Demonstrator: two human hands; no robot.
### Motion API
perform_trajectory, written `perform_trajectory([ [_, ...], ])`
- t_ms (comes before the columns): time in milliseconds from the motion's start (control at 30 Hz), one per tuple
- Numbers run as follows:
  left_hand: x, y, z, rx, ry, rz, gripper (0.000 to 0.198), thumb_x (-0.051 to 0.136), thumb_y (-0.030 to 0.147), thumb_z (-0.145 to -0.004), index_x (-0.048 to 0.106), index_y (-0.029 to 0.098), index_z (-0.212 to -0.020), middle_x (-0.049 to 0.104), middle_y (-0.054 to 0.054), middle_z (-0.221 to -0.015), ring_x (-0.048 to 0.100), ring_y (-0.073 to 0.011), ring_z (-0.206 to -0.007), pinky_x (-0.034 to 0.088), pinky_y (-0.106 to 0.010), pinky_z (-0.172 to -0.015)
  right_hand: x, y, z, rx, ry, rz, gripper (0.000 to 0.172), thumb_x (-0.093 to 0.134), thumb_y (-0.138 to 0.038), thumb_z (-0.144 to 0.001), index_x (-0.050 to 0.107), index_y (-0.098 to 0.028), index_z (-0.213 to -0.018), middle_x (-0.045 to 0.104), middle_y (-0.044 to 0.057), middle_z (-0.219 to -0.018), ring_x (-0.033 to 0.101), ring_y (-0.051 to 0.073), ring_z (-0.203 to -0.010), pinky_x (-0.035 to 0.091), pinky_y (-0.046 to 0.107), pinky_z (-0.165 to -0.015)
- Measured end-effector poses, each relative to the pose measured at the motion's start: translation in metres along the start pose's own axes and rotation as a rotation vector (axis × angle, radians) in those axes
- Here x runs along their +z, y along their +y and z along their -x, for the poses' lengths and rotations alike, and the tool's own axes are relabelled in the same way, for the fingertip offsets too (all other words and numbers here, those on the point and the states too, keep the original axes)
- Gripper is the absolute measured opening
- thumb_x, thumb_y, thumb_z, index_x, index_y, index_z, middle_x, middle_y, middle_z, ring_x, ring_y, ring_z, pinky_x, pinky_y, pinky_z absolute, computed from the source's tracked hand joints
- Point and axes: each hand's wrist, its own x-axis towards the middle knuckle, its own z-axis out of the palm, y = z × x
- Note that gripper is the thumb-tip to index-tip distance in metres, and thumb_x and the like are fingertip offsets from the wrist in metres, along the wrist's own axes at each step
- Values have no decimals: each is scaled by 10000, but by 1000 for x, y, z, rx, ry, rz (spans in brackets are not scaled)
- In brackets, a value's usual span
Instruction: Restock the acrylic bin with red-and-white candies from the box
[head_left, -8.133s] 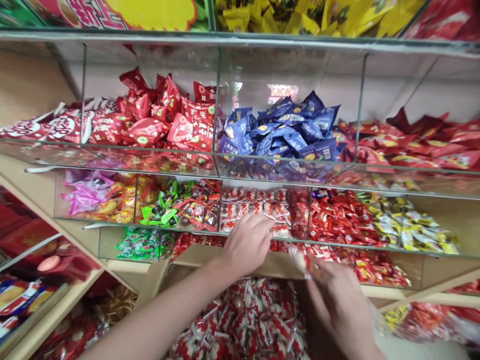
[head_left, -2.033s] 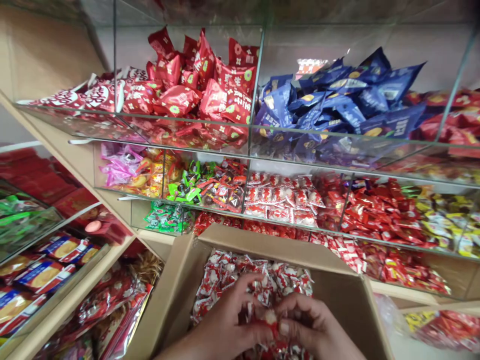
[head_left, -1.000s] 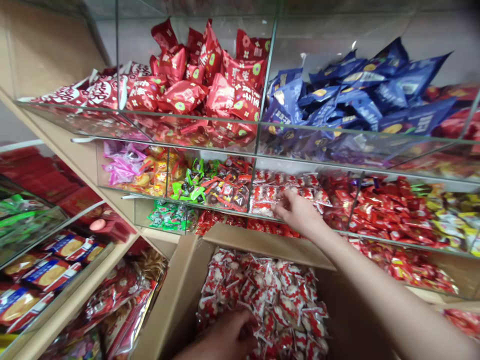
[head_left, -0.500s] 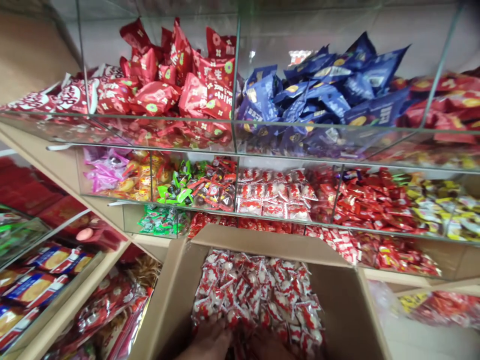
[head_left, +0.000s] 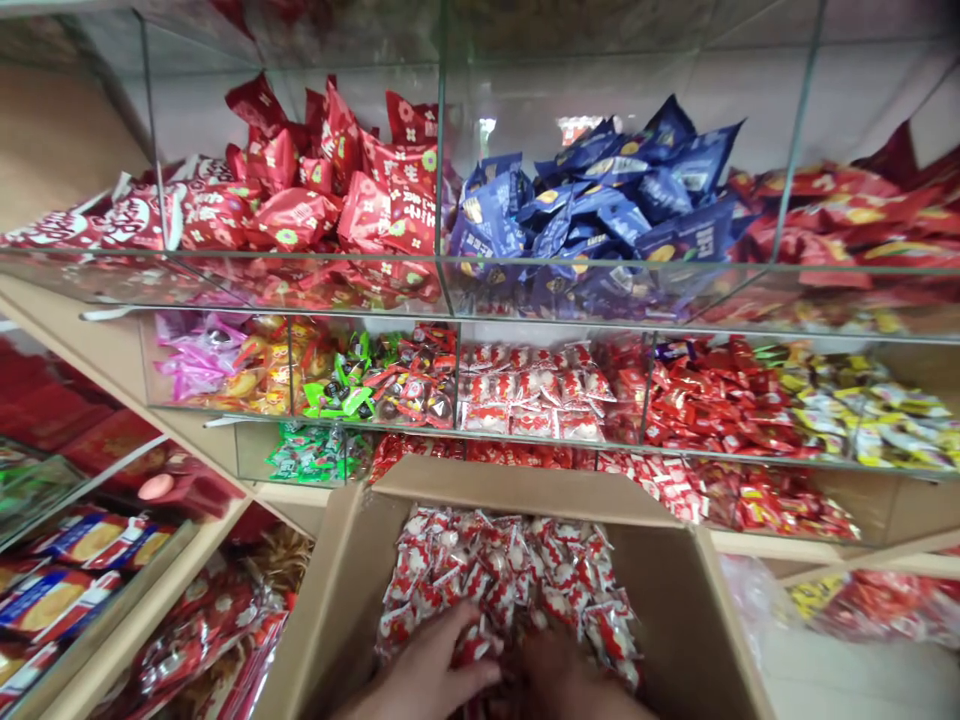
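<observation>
An open cardboard box [head_left: 517, 487] stands in front of me, holding many small clear packets [head_left: 480, 575] with red-and-white wrapping. My left hand [head_left: 439, 660] reaches in at the near side, thumb and forefinger spread apart around a packet lying in the gap; no firm grip on it shows. Close beside it, my right hand [head_left: 559, 665] is down among the packets. Blur and shadow hide that hand's fingertips, and I cannot tell what they hold.
Behind the box, a glass-fronted shelf [head_left: 525, 325] carries large red bags [head_left: 292, 215], blue bags [head_left: 600, 205] and a row of similar red-and-white packets [head_left: 532, 385]. Blue-wrapped biscuit packs [head_left: 82, 535] lie at left. Bagged sweets [head_left: 885, 605] rest low at right.
My left hand has come up a little from the packets, and its thumb and forefinger now show spread. My right hand remains among the packets. The view has shifted slightly.
</observation>
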Motion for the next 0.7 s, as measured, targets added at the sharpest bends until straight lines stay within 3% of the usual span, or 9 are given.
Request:
perform_trajectory([
  [133,-23,44,-2,153,233,31,385,640,382,-622,574,213,-961,614,-23,-914,540,-202,-832,382,-266,-731,-51,-44,7,42,84,-674,372,415,-475,-789,601,-175,-671,554,-5,-541,499,118,-496,407,233,-481],
  [233,-36,70,-3,273,256,-12,295,645,353,-634,586,219,-889,603,-15,-840,535,-199,-787,378,-279,-700,-73,-68,16,-48,156,-946,248,581,-417,-723,578,-173,-768,557,-17,-640,503,101,-578,410,209,-534],
  [300,-40,81,-2,297,230,105,366,678,309,-612,561,229,-950,600,-15,-884,536,-198,-827,384,-291,-737,-81,-75,23,-78,170,-1014,253,674,-338,-658,570,-181,-826,556,-20,-672,506,102,-626,407,206,-572],
  [400,-39,88,2,253,131,519,516,707,262,-595,488,227,-1061,594,-27,-952,556,-176,-824,420,-288,-724,-86,-79,32,-41,182,-1122,247,673,-323,-669,567,-188,-847,544,-18,-691,499,98,-625,414,220,-587],
  [500,-36,90,3,177,113,859,385,679,249,-643,532,185,-993,621,-19,-879,568,-135,-774,435,-260,-709,-89,-79,36,-31,267,-1133,199,662,-322,-683,580,-199,-816,530,-26,-692,482,85,-603,412,212,-568],
  [700,-35,97,-1,148,223,1060,260,717,228,-612,638,157,-849,674,-23,-819,594,-136,-780,440,-270,-768,-87,-83,34,-72,460,-1105,189,650,-335,-687,605,-215,-826,574,-22,-681,490,94,-558,415,233,-548],
])
